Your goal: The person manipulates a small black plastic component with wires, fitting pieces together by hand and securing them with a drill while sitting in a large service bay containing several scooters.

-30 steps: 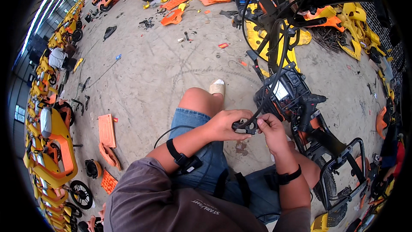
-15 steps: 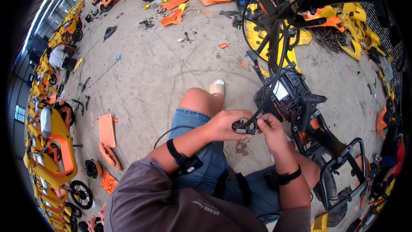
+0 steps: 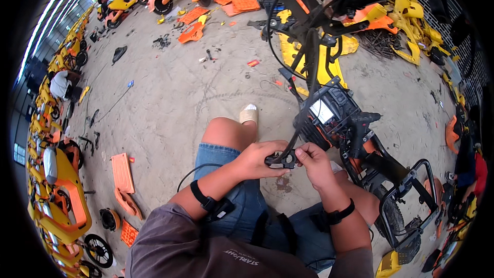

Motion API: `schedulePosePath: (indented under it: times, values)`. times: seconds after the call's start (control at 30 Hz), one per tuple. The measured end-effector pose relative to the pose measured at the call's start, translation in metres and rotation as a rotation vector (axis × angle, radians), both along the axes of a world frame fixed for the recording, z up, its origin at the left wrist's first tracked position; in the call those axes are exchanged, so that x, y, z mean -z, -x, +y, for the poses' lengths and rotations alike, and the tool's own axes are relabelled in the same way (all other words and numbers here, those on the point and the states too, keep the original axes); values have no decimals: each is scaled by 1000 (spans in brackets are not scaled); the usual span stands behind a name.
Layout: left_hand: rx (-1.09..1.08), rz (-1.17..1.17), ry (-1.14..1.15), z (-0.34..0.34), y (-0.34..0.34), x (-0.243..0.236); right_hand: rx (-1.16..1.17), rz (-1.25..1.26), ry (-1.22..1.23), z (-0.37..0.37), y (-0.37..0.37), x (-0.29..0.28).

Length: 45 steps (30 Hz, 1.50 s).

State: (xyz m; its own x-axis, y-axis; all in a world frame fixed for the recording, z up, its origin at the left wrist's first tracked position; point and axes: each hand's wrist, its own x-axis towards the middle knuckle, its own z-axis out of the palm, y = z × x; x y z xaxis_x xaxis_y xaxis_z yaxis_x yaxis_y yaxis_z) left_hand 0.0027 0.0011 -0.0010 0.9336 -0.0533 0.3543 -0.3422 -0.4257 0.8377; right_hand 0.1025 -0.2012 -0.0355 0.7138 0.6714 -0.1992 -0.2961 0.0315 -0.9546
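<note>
Holding black part (image 3: 282,164): left hand (image 3: 256,159) curled, right hand (image 3: 315,163) pinching.

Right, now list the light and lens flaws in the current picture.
Head view: the roof glares in bright strips, and the label looks almost pure white; head view: the scooter row curves along the black rim, a fisheye bend; head view: the left hand, right hand and black part look fairly sharp, while far scooters are too small to judge.

pale lettering (image 3: 241,258) on dark shirt (image 3: 193,247), unreadable white label (image 3: 322,111) on black unit (image 3: 341,104)
</note>
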Motion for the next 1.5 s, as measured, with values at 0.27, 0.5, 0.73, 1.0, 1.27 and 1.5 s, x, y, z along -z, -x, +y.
schedulePosePath:
  times: [0.27, 0.5, 0.73, 1.0, 1.27, 1.5]
  values:
    - [-21, -28, 41, -1, 0, 7, -4, 73, 55, 2, 0, -17]
    - [-10, -27, 10, -1, -1, 0, -18, -17, 57, 1, 1, -3]
    - [-14, -65, 19, -1, -3, 7, 14, -66, 22, 2, 0, 1]
    - [-7, -81, 23, 0, -3, 8, -4, 88, -5, 2, -1, -4]
    - [-20, -25, -56, 1, -3, 0, 35, 157, -4, 1, 1, -6]
    - [-161, 71, 27, -9, 4, -4, 24, 148, -58, 6, 1, -8]
